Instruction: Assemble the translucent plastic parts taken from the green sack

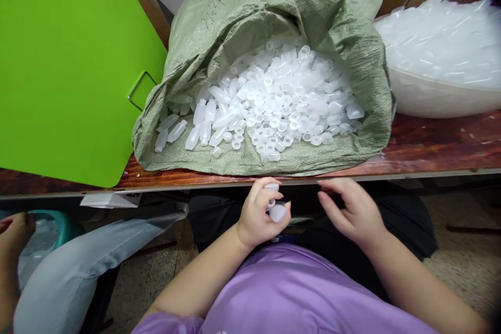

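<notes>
My left hand (263,215) is closed around a few small translucent white plastic bottles (277,212), just in front of the table edge. Their ends poke out between the fingers, and the rest of them is hidden. To the right, my right hand (350,210) has its thumb and forefinger apart with nothing visible between them. Beyond both hands, a green woven sack (219,162) lies on its side on the table, its mouth towards me. Out of it spills a heap of small white plastic caps (289,99), with several small white bottles (199,125) at the left.
At the right stands a bulging clear bag (442,91) full of white plastic pieces. A bright green board (70,62) with a metal handle is at the left. Below it are a co-worker's hand (13,240), a jeans-clad leg (78,266) and a teal basin (62,224).
</notes>
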The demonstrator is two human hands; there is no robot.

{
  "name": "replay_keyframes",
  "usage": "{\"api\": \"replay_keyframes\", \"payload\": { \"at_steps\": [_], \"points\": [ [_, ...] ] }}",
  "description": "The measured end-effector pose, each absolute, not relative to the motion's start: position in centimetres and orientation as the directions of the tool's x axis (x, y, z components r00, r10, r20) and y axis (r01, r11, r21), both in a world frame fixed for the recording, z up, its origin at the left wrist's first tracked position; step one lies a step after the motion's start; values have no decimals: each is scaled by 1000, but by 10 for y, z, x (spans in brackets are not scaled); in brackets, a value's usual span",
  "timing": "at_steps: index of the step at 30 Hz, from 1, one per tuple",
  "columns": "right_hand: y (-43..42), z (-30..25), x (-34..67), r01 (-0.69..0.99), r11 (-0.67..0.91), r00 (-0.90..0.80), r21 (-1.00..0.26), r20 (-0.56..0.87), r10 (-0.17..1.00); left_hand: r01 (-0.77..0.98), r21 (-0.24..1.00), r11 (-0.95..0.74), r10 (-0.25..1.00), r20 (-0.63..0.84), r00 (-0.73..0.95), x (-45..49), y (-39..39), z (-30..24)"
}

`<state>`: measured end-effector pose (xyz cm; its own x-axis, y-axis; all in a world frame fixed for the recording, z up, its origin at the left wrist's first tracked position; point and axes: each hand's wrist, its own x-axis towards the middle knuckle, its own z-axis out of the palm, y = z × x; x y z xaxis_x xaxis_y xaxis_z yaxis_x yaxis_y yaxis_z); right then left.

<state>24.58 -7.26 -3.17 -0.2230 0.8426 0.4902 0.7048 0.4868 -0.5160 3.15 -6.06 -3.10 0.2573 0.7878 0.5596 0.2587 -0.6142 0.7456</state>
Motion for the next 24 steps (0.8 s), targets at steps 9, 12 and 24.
{"api": "replay_keyframes", "payload": {
  "at_steps": [9, 12, 24],
  "points": [
    [-10, 10, 267, 919, 209, -11, -335, 506, 862, -2, 955, -298, 893, 279, 353, 30, -64, -21],
    [-2, 16, 276, 915, 180, 91, -362, 619, 780, -136, 973, 186, 855, -92, 511, 25, -71, -26],
    [11, 25, 555, 606, -734, 795, -307, 191, 576, -123, 765, 632, 628, -413, 659, 24, -69, -66]
  ]
}}
